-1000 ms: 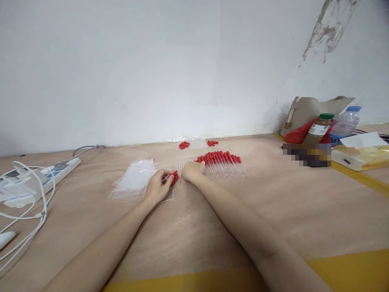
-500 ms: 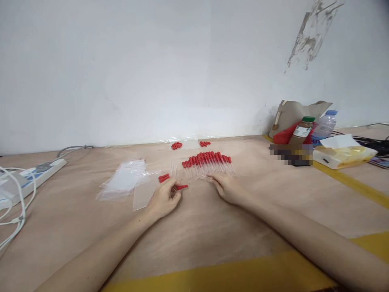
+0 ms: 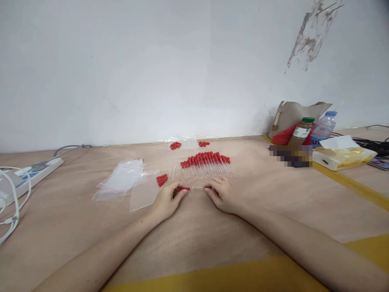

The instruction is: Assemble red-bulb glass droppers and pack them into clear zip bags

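Note:
Between the thumb and fingers of my left hand (image 3: 169, 199) is a red rubber dropper bulb (image 3: 186, 188), its end pointing right. My right hand (image 3: 222, 195) pinches a thin clear glass dropper tube (image 3: 197, 187), whose free end points left at the bulb; a small gap separates the two. Just beyond my hands lies a fanned row of droppers (image 3: 206, 161) with red bulbs fitted on clear tubes. Several loose red bulbs (image 3: 162, 179) sit beyond my left hand, beside a few bare clear tubes (image 3: 172, 170).
Clear plastic bags (image 3: 123, 178) are piled on the left, near a white power strip (image 3: 39, 178) with cables. Two small heaps of red bulbs (image 3: 175, 145) lie by the wall. Bottles (image 3: 303, 129), a grey bag (image 3: 291, 111) and a tissue pack (image 3: 343, 156) stand at right.
My right hand has drawn slightly nearer, bringing the glass tube level and into line with the bulb. The left hand has shifted a little right and lower, its bulb now less exposed.

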A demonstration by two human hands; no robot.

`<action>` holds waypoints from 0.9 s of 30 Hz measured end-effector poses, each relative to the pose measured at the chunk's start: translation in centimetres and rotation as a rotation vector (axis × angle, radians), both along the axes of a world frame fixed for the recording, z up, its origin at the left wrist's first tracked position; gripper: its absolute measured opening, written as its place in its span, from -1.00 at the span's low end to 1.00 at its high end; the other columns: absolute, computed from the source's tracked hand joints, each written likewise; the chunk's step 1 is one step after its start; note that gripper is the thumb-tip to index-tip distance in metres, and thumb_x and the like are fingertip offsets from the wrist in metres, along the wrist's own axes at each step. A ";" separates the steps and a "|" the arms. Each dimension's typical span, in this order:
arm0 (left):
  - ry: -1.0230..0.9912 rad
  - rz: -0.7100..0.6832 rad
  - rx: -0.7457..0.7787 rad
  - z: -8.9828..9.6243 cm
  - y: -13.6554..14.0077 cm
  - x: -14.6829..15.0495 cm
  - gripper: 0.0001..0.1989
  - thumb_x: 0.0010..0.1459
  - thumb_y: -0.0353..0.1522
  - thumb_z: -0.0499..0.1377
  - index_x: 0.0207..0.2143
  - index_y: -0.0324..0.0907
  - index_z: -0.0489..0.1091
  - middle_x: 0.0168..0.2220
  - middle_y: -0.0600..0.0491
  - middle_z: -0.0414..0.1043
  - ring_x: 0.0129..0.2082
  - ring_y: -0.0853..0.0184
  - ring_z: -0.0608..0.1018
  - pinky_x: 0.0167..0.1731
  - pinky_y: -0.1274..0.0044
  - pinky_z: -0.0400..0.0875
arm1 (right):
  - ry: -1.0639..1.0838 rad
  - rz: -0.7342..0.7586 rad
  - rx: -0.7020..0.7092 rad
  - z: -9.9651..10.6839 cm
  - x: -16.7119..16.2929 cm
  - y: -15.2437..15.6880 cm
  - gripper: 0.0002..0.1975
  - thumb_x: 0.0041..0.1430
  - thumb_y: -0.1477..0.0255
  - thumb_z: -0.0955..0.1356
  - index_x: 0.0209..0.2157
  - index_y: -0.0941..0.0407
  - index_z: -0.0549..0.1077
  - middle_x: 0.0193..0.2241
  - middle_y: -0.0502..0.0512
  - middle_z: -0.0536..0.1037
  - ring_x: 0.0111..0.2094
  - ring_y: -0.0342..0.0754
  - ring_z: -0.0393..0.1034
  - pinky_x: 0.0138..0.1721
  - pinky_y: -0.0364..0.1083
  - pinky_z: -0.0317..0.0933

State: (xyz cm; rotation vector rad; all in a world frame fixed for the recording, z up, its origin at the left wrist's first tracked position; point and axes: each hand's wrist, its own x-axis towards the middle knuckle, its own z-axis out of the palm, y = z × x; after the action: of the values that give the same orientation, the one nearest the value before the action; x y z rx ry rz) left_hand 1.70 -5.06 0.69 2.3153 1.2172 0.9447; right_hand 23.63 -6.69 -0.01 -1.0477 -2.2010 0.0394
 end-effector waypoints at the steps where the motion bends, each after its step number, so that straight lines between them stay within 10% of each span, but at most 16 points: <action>1: -0.034 -0.014 -0.023 0.0 -0.1 0.1 -0.83 0.13 -0.30 0.02 -0.32 -0.17 0.35 -0.41 0.05 0.40 -0.40 0.33 0.44 -0.39 0.50 0.34 | 0.008 0.000 -0.003 0.0 -0.1 -0.1 -0.83 0.18 0.45 0.15 -0.34 0.13 0.34 -0.38 0.07 0.45 -0.35 -0.13 0.29 -0.23 -0.08 0.01; 12: -0.233 -0.111 -0.133 -0.3 -0.5 0.6 -0.84 0.13 -0.30 0.03 -0.29 -0.18 0.31 -0.41 0.06 0.40 -0.40 0.35 0.46 -0.36 0.52 0.37 | 0.035 0.034 -0.042 0.1 -0.2 -0.2 -0.81 0.19 0.42 0.15 -0.33 0.12 0.36 -0.43 0.03 0.45 -0.43 -0.17 0.27 -0.23 -0.10 0.00; 27: -0.020 -0.145 -0.038 0.0 -1.4 0.3 -0.81 0.14 -0.29 0.04 -0.33 -0.13 0.42 -0.37 0.10 0.47 -0.37 0.35 0.48 -0.36 0.57 0.34 | -0.123 0.095 -0.053 0.9 0.2 -0.1 -0.79 0.17 0.43 0.19 -0.36 0.08 0.44 -0.46 -0.01 0.50 -0.49 -0.19 0.24 -0.28 -0.08 -0.12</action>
State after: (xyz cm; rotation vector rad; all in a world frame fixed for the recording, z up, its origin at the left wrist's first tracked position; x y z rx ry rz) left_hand 1.98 -6.50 0.71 2.3226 1.0344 0.8846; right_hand 23.83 -6.76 0.94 -0.9976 -2.3721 0.0782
